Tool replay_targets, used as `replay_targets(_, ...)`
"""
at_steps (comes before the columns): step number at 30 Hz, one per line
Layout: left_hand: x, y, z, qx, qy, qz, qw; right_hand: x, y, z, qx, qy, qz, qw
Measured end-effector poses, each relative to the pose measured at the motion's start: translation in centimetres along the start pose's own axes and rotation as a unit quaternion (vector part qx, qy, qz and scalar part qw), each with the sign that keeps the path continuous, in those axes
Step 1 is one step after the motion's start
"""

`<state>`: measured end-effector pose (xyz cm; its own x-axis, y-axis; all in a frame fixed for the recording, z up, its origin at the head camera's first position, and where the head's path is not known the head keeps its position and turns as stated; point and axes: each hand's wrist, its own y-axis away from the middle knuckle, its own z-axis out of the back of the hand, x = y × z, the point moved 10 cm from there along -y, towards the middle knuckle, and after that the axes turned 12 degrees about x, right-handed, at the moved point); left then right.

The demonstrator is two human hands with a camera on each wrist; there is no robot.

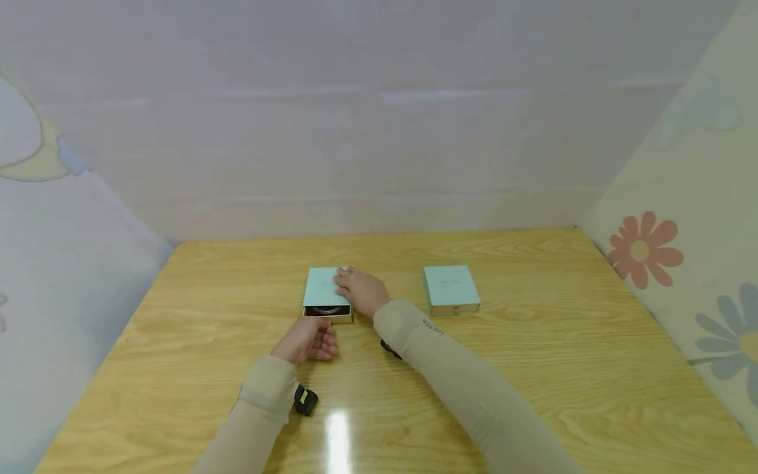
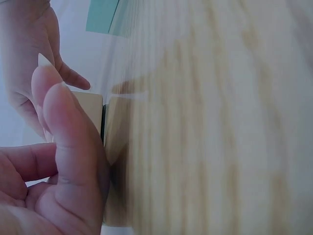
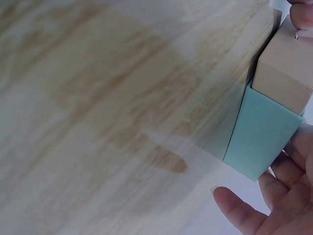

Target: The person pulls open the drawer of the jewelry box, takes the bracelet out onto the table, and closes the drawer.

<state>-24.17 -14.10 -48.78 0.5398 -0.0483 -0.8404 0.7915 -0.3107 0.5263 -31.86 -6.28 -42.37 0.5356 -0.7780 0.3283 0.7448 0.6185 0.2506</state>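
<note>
In the head view, a turquoise box (image 1: pixel 318 285) lies left of the table's middle. Its cream drawer (image 1: pixel 339 318) sticks out partway at the front, showing a dark inside with a grey, curved, ring-like item (image 1: pixel 326 310). At the drawer's front edge, my left hand (image 1: pixel 306 340) pinches with thumb and index finger; the exact grip is partly hidden. My right hand (image 1: pixel 364 291) rests on the box's top right side, fingers extended over the lid. In the right wrist view, its thumb (image 3: pixel 238 209) stands apart from the turquoise sleeve (image 3: pixel 261 129).
A second turquoise box (image 1: pixel 451 287), its drawer in, lies to the right on the wooden table (image 1: pixel 533 368). Wall coverings stand behind the table and at both sides. Each wrist wears a black device, such as the left one (image 1: pixel 305 400).
</note>
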Motion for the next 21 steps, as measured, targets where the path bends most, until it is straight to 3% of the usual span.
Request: replay_targets(21,0.13,0.42,-0.40,0.004,-0.010,0.002,0.9999,-0.10,0.02,-0.19,-0.002,0.007,0.005,1.000)
